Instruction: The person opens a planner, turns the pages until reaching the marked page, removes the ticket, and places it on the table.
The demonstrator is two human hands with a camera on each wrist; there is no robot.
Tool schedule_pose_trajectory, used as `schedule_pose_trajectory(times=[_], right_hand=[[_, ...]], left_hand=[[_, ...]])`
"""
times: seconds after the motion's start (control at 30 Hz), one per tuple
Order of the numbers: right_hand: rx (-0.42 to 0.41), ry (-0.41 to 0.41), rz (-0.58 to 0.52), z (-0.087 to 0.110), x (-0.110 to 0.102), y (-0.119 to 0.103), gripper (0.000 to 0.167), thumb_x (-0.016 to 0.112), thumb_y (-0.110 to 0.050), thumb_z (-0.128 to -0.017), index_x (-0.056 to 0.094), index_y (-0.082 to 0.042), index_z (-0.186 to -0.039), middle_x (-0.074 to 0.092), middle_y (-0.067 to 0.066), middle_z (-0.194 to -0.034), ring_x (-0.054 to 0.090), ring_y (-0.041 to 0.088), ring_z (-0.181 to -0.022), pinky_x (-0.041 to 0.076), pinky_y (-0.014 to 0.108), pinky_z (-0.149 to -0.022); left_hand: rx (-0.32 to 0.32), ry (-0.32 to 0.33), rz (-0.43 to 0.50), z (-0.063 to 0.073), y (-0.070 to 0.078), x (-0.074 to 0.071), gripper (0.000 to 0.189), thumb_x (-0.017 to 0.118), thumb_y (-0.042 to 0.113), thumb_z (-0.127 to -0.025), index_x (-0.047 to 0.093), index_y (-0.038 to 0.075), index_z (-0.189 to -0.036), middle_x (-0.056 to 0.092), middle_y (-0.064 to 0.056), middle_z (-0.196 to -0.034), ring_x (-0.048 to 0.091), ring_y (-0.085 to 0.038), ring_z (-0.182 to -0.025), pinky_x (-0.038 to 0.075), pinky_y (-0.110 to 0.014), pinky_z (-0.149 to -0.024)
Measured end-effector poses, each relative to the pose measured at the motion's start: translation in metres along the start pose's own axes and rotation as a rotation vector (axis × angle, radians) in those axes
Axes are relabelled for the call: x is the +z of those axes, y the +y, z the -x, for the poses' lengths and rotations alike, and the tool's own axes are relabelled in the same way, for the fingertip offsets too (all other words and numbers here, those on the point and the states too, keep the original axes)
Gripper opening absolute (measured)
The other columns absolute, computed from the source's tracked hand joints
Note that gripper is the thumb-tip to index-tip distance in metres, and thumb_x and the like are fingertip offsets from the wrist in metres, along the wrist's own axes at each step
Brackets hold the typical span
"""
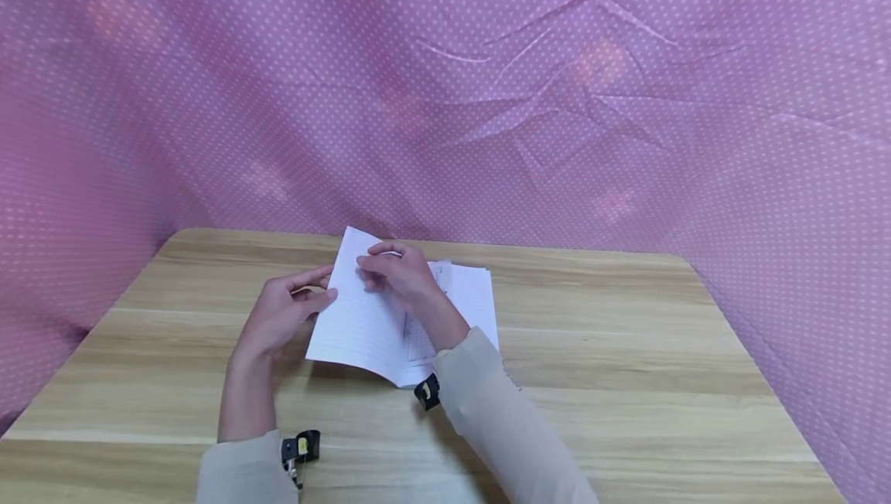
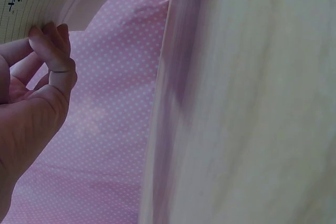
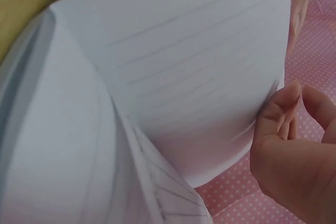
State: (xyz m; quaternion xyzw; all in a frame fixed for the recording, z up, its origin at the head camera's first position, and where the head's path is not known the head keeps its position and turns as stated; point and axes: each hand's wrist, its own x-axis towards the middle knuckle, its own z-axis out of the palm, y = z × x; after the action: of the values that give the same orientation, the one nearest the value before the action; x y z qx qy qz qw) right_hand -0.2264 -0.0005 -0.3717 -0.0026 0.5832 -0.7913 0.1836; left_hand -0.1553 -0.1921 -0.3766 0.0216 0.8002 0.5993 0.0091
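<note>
Wooden table (image 1: pixel 626 349), pink dotted backdrop (image 1: pixel 626 102); both hands' fingers pinch lined notebook (image 1: pixel 362 326) page.

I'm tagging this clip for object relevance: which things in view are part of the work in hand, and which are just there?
In use:
lined notebook
left hand, holding the raised pages' left edge
right hand, fingers on the raised page

Just there:
wooden table
pink dotted cloth
</note>
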Motion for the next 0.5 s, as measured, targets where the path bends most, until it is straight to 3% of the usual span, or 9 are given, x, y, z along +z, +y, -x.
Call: schedule_pose_trajectory(times=[0.5], right_hand=[[-0.052,-0.029,0.109,0.008,-0.032,-0.017,0.038,0.071,-0.006,-0.095,0.057,0.005,-0.128,0.07,0.008,-0.101,0.066,0.02,-0.089,0.058,0.034,-0.081]], left_hand=[[-0.011,-0.012,-0.039,-0.004,-0.001,-0.002,0.046,0.062,0.013,-0.102,0.053,0.001,-0.145,0.059,-0.02,-0.123,0.063,-0.015,-0.091,0.057,-0.028,-0.076]])
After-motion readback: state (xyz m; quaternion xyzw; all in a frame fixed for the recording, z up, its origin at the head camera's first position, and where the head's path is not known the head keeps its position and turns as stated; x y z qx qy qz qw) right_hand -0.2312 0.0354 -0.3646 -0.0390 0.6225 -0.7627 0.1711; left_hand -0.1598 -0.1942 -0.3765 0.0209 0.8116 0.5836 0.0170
